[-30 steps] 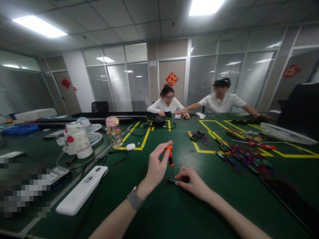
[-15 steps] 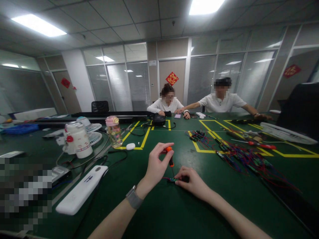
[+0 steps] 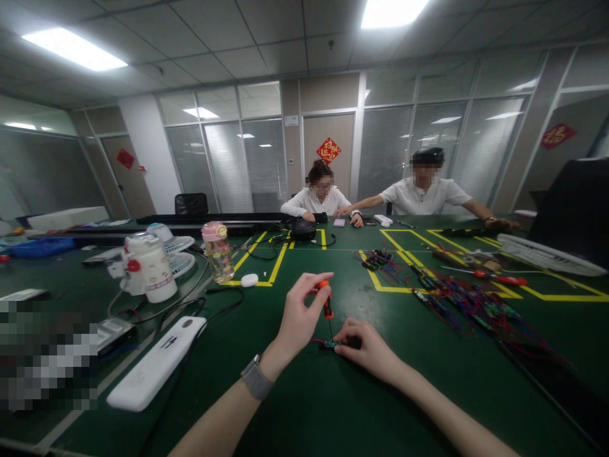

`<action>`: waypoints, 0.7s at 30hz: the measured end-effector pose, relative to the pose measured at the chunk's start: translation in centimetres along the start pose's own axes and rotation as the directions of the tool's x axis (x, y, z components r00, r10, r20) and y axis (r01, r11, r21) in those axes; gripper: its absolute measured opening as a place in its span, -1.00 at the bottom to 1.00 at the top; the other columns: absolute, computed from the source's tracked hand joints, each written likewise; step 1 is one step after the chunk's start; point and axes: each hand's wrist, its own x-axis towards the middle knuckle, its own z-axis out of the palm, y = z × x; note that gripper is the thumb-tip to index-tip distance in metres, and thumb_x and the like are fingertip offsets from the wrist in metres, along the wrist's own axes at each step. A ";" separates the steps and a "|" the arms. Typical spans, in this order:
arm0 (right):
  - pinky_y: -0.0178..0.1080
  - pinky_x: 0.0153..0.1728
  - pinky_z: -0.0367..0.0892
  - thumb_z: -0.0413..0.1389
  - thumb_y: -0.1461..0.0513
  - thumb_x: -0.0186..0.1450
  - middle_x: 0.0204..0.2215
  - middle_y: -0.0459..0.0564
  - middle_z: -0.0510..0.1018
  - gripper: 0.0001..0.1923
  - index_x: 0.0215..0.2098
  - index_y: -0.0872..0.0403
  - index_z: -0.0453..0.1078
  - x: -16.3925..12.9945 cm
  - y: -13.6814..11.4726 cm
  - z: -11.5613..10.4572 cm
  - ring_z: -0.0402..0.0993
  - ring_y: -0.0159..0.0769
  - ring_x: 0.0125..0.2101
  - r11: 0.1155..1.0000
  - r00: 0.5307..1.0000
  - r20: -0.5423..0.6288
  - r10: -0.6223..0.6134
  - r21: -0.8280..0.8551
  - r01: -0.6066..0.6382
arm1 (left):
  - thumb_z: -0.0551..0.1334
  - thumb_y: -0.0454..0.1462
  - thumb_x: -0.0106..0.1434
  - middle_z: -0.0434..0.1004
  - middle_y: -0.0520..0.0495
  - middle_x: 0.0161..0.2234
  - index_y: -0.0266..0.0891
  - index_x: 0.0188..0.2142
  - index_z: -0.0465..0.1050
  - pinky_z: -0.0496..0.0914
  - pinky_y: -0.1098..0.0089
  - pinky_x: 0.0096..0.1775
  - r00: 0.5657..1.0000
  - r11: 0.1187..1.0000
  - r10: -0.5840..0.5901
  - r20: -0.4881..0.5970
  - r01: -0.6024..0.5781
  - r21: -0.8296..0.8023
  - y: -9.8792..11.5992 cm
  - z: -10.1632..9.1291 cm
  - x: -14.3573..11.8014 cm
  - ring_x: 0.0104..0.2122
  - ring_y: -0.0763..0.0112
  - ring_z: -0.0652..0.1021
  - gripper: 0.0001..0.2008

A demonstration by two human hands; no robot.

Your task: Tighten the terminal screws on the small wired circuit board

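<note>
My left hand [image 3: 306,311] grips the orange and black handle of a screwdriver [image 3: 328,309], held nearly upright. Its thin shaft runs down to a small green circuit board [image 3: 328,344] lying on the green table. Pinched at the board's right end are the fingers of my right hand [image 3: 364,346], which steadies it against the table. A red wire leaves the board on its left side. The exact spot where the screwdriver tip meets the board is too small to make out.
To the right lies a tangle of wired circuit boards [image 3: 469,298], with a red screwdriver [image 3: 499,277] behind it. A white power strip [image 3: 159,362], a white bottle [image 3: 155,270] and a pink-lidded bottle [image 3: 217,252] stand left. Two people sit across the table [image 3: 295,406].
Almost nothing differs. Both hands, the screwdriver and the board stay in the same place; the person at the far right has shifted their head slightly.
</note>
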 end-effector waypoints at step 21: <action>-0.25 -0.25 0.27 0.21 0.24 0.16 -0.39 -0.03 0.50 -0.90 -0.37 0.07 0.58 -0.1 -0.5 -0.2 0.40 -0.26 -0.34 1.000 1.000 0.018 0.018 -0.004 -0.018 | 0.12 -0.25 0.36 0.53 -0.13 -0.10 -0.19 -0.01 0.48 0.43 0.33 -0.07 1.000 0.998 -0.028 -0.012 0.027 -0.054 -0.2 -0.1 -0.1 -0.11 0.31 0.55 -0.73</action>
